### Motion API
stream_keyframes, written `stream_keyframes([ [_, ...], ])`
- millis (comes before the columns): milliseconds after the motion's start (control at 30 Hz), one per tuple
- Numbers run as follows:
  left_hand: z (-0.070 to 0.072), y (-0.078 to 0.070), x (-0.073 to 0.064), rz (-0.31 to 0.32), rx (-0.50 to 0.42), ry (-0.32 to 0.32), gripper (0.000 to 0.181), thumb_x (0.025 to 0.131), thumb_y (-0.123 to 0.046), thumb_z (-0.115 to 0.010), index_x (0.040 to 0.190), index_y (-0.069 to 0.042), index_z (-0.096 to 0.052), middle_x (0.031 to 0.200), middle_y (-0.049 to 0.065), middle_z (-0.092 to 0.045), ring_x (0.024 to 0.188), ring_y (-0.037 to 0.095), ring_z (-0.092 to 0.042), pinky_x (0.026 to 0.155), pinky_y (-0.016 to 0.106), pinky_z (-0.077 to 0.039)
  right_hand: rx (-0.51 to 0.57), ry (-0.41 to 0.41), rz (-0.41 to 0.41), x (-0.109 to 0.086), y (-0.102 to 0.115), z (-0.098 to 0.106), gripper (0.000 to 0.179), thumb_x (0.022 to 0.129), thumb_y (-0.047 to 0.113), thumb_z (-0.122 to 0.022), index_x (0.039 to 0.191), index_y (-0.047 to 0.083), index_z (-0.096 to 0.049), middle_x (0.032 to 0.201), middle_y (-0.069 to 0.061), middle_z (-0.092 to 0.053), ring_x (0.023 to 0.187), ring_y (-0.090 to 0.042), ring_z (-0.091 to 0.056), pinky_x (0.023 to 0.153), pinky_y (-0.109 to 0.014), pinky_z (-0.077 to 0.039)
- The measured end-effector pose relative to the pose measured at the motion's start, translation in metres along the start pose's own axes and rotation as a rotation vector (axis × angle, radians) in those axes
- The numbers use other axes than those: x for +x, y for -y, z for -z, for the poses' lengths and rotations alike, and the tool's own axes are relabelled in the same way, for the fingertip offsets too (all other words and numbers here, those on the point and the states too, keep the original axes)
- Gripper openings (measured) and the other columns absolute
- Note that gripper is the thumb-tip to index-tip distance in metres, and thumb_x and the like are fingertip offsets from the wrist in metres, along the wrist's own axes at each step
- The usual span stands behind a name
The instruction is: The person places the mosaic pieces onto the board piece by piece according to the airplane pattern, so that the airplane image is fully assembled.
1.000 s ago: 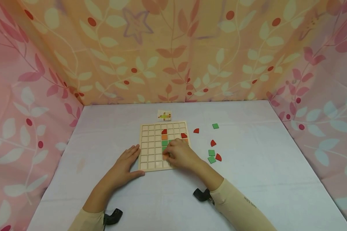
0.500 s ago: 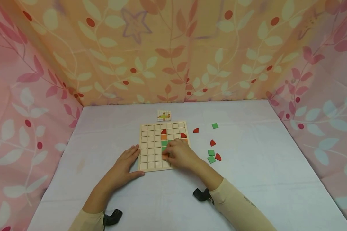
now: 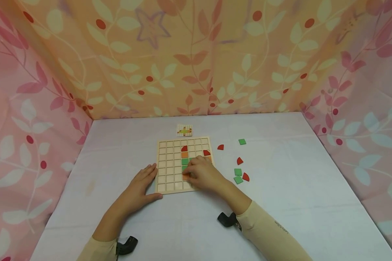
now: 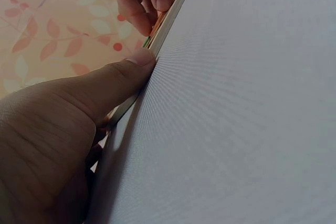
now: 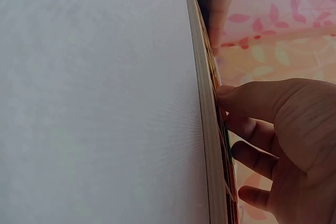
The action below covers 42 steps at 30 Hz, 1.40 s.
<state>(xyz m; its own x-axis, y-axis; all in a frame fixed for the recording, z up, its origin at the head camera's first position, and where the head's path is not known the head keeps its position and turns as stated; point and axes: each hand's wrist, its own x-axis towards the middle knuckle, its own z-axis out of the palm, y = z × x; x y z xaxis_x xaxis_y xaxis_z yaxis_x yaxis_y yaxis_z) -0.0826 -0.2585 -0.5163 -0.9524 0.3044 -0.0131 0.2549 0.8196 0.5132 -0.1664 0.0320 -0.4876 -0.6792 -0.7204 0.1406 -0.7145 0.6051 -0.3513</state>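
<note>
A wooden grid board [image 3: 170,170] lies on the table, with red quarter-round, orange and green square tiles set in its cells. My left hand [image 3: 140,188] rests along the board's left edge, fingers extended, thumb [image 4: 123,80] at the near corner. Over the board's right half, my right hand [image 3: 204,174] pinches an orange square tile [image 3: 184,177] in the column with a red tile [image 3: 184,148], another orange tile [image 3: 184,154] and a green tile [image 3: 184,161]. The right hand covers part of the board. In the right wrist view its thumb [image 5: 247,98] touches the board's surface.
A small pattern card [image 3: 184,130] lies behind the board. To the right are loose green tiles [image 3: 242,141] and red quarter-round tiles [image 3: 240,161]. Black wrist devices [image 3: 127,245] sit by both sleeves. Patterned cloth [image 3: 196,72] walls the table at back and sides.
The view has shifted very slightly. Both hands keep their places, and the tiles lie as before.
</note>
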Motion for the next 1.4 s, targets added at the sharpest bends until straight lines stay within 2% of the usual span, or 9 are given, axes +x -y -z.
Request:
stream_keyframes([
  [433,0.001,-0.002,0.0,-0.024,-0.01,-0.018,0.105,0.083,-0.058,-0.079,0.16,-0.005,-0.032,0.171,0.005,-0.022,0.158,0.033,-0.016,0.125,0.059,-0.019,-0.053,0.022,0.024,0.001,0.001,0.001,0.018,0.091,0.028,-0.078,0.109,0.028,-0.081,0.102,0.011,-0.067,0.101,-0.014,-0.055,0.099,-0.038,-0.044],
  [767,0.002,-0.003,0.0,-0.028,-0.002,-0.022,0.105,0.083,-0.057,-0.08,0.16,-0.005,-0.032,0.171,0.007,-0.023,0.158,0.033,-0.017,0.125,0.058,-0.019,0.03,-0.012,0.023,-0.001,-0.005,0.018,0.018,0.091,0.025,-0.077,0.109,0.024,-0.08,0.104,0.009,-0.068,0.106,-0.015,-0.056,0.1,-0.036,-0.045],
  [933,0.002,-0.003,0.0,-0.012,-0.005,-0.005,0.105,0.083,-0.057,-0.079,0.161,-0.007,-0.031,0.171,0.004,-0.021,0.159,0.03,-0.015,0.126,0.055,-0.018,0.044,-0.064,-0.037,-0.003,-0.013,0.034,0.02,0.091,0.026,-0.077,0.11,0.02,-0.08,0.105,0.007,-0.069,0.11,-0.018,-0.058,0.106,-0.041,-0.043],
  [1133,0.002,-0.001,-0.001,0.003,0.007,0.003,0.105,0.083,-0.059,-0.079,0.161,-0.008,-0.03,0.172,0.002,-0.02,0.159,0.028,-0.014,0.128,0.052,-0.016,0.053,-0.11,-0.123,-0.004,-0.022,0.049,0.019,0.093,0.023,-0.074,0.111,0.018,-0.08,0.107,0.005,-0.072,0.114,-0.021,-0.059,0.107,-0.045,-0.044],
  [1267,0.001,-0.001,0.0,0.002,-0.001,0.003,0.105,0.083,-0.059,-0.078,0.162,-0.008,-0.03,0.172,0.001,-0.019,0.159,0.027,-0.013,0.128,0.051,-0.016,0.021,-0.117,-0.167,-0.005,-0.034,0.058,0.02,0.095,0.025,-0.073,0.113,0.019,-0.079,0.113,0.003,-0.073,0.118,-0.022,-0.058,0.11,-0.047,-0.042],
  [1400,0.001,-0.001,0.0,-0.004,-0.002,0.002,0.105,0.084,-0.058,-0.078,0.161,-0.006,-0.029,0.172,0.003,-0.019,0.159,0.029,-0.014,0.128,0.052,-0.015,0.025,-0.151,-0.212,-0.006,-0.051,0.069,0.021,0.094,0.025,-0.075,0.113,0.017,-0.078,0.112,0.002,-0.072,0.117,-0.023,-0.058,0.107,-0.048,-0.043],
])
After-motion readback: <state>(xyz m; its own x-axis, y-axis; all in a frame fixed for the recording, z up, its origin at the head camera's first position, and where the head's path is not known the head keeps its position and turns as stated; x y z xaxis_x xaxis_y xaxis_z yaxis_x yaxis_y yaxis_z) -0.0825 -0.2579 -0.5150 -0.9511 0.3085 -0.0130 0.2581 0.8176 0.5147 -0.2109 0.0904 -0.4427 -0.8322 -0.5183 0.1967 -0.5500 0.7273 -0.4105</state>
